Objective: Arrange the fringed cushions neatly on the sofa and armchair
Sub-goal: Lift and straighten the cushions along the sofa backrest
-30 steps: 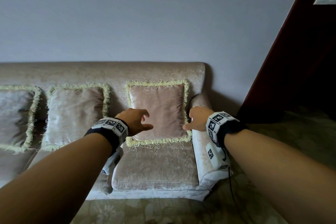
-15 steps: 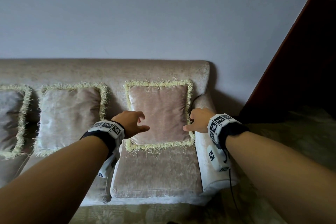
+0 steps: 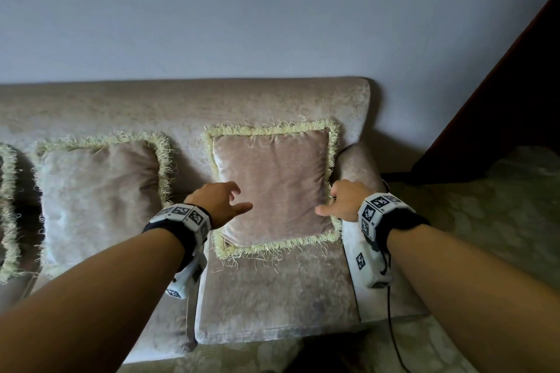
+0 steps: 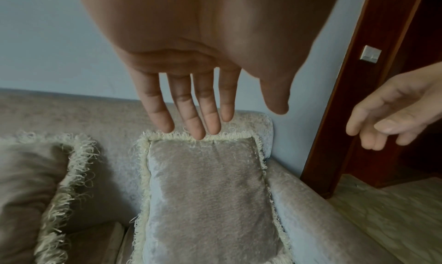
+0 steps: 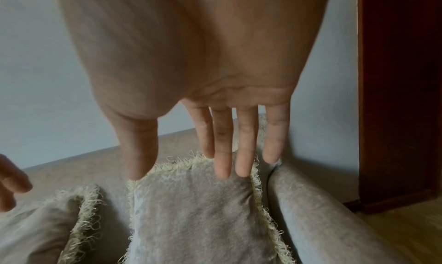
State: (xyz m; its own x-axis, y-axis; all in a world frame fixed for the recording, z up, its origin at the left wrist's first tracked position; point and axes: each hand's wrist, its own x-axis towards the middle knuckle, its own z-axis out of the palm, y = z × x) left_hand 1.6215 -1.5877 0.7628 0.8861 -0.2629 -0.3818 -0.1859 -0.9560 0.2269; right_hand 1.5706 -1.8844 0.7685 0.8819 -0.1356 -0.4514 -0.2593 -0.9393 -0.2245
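- Two hands hover in front of one fringed cushion (image 3: 274,188) that stands propped against the backrest at the right end of the sofa (image 3: 181,106), its lower edge on the seat, just beside the armrest (image 3: 354,166).
- Seen from the head view, the left hand (image 3: 216,201) sits at about 8 o'clock from the cushion's middle and the right hand (image 3: 345,201) at about 4 o'clock, one at each lower side edge.
- Both hands hold nothing: the left hand's fingers (image 4: 191,115) are straight and slightly spread, and the right hand's fingers (image 5: 244,147) are straight too, thumb apart.
- Contact cannot be confirmed; in the wrist views the fingertips appear clear of the fabric.
- Its slightly longer axis runs 12 to 6 o'clock, leaning a little toward 11, so the hands flank its long sides about equally near.
- Likely the next move is a two-sided squeeze or a nudge to square it.
- A second fringed cushion (image 3: 100,200) leans at 9 o'clock, apart from the first.
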